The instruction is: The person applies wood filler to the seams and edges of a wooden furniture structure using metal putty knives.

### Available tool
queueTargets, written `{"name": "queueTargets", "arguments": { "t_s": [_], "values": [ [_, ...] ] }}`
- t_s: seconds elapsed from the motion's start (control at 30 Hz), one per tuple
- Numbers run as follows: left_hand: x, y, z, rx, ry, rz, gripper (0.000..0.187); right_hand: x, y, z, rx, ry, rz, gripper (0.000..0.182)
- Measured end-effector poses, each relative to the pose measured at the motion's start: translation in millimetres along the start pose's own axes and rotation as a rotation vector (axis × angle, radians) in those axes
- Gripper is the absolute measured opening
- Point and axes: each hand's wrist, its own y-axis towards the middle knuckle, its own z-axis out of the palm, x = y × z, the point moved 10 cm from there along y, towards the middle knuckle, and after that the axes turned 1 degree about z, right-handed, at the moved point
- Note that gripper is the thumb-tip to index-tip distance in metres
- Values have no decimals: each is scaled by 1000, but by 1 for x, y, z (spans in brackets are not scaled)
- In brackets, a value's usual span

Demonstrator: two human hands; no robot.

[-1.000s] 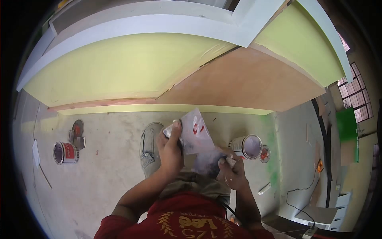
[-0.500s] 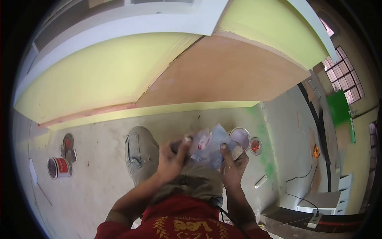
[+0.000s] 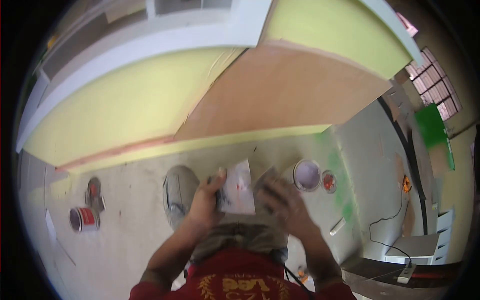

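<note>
My left hand [image 3: 204,199] grips the edge of a pale sheet of sandpaper [image 3: 240,192], with red print and dark smudges on the side facing me. The sheet stands roughly upright in front of my lap. Just to its right, my right hand [image 3: 282,200] is blurred by motion, fingers curled around a dark grey flat piece [image 3: 265,177]. I cannot tell what that piece is. Below both hands are my grey trousers, one knee [image 3: 179,192] showing at the left.
Ahead rises a yellow counter front with a brown panel [image 3: 280,90]. A bucket of pale lilac paint [image 3: 307,175] and a red-stained tin lid [image 3: 328,181] stand right of my hands. A red-labelled can [image 3: 84,219] lies far left. A power strip [image 3: 406,273] is lower right.
Both hands were on the sheet; now the left alone holds it, turned more upright. My right hand has come away slightly with a dark piece. The view has shifted a little.
</note>
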Motion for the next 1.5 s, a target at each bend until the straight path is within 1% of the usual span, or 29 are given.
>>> {"name": "queueTargets", "arguments": {
  "t_s": [0.07, 0.17, 0.27, 0.3, 0.37, 0.4, 0.47, 0.5, 0.6, 0.63, 0.67, 0.7, 0.73, 0.77, 0.83, 0.87, 0.9, 0.93, 0.97, 1.0, 1.07, 1.1, 1.2, 1.23, 1.33, 1.37, 1.47, 1.5],
  "values": [
    [-11, 2, -5, 78, -32, 44, 37, -19, 1, -3, 105, -199, 79, 62],
    [-48, -3, 1, -62, 555, 373, 40, -11, 0, -23, -30, -108, -3, 62],
    [-47, -5, 17, -52, 818, 393, 39, 17, 26, -21, 60, -211, -64, 63],
    [-47, -7, 21, -48, 866, 420, 37, 18, 22, -12, 152, -190, -60, 63],
    [-48, -9, 8, -123, 940, 374, 36, 12, 21, 2, 310, -166, -59, 63],
    [-50, -8, 4, -153, 977, 362, 36, 13, 25, -5, 285, -170, -72, 62],
    [-50, -8, 3, -131, 1003, 377, 36, 22, 30, -19, 229, -175, -71, 59],
    [-47, -9, 2, -117, 1019, 382, 37, 21, 32, -21, 101, -134, -67, 58],
    [-41, 0, -17, -98, 420, 395, 37, 6, 25, 2, 17, -101, -74, 58],
    [-39, 1, -27, -157, 183, 277, 39, 8, 22, -3, 27, -115, -93, 57],
    [-43, 1, -21, -164, 97, 262, 38, 12, 21, -15, -5, -95, -93, 56],
    [-36, 4, -23, -108, 56, 200, 41, 19, 18, -26, -32, -69, -90, 55],
    [-28, 6, -27, -56, 23, 129, 45, 24, 16, -35, -60, -35, -78, 54],
    [-16, 5, -24, -11, 12, 60, 45, 30, 16, -38, -76, 84, -98, 54],
    [9, 4, -12, 79, -20, -72, 46, 30, 12, -24, -128, 144, -150, 55],
    [10, 3, -9, 98, -27, -47, 45, 25, 8, -6, -153, 174, -176, 56],
    [10, 3, -6, 116, -34, -24, 45, 3, -8, 21, -358, 199, -168, 56],
    [8, 3, -2, 135, -40, -1, 45, -6, -3, 22, -265, 95, -115, 56],
    [5, 1, -6, 50, -97, 13, 44, -18, 0, 18, -170, -7, -62, 56],
    [0, -1, 0, 68, -78, 33, 45, -28, 2, 18, -73, -106, -7, 56],
    [-11, -3, 4, 100, -40, 72, 46, -16, -5, 6, -186, 17, -44, 56],
    [-7, 3, -8, 57, -11, 58, 49, -9, -6, -1, -236, 81, -68, 56],
    [24, 5, 2, 112, -63, -172, 39, 37, 2, -12, -243, 168, -250, 60],
    [33, 2, 7, 120, -101, -159, 42, 30, 3, -3, -313, 205, -238, 63],
    [32, 3, -10, 69, -68, -86, 51, -35, -3, 28, -291, 117, 73, 63],
    [17, -2, 7, 124, -28, -20, 51, -38, -5, 21, -314, 110, 63, 62],
    [1, 1, 2, 42, -60, 35, 50, -38, -15, 9, -374, 115, 49, 60],
    [8, 5, -3, 34, -147, -34, 47, -18, -8, -4, -369, 150, -14, 60]
  ]
}}
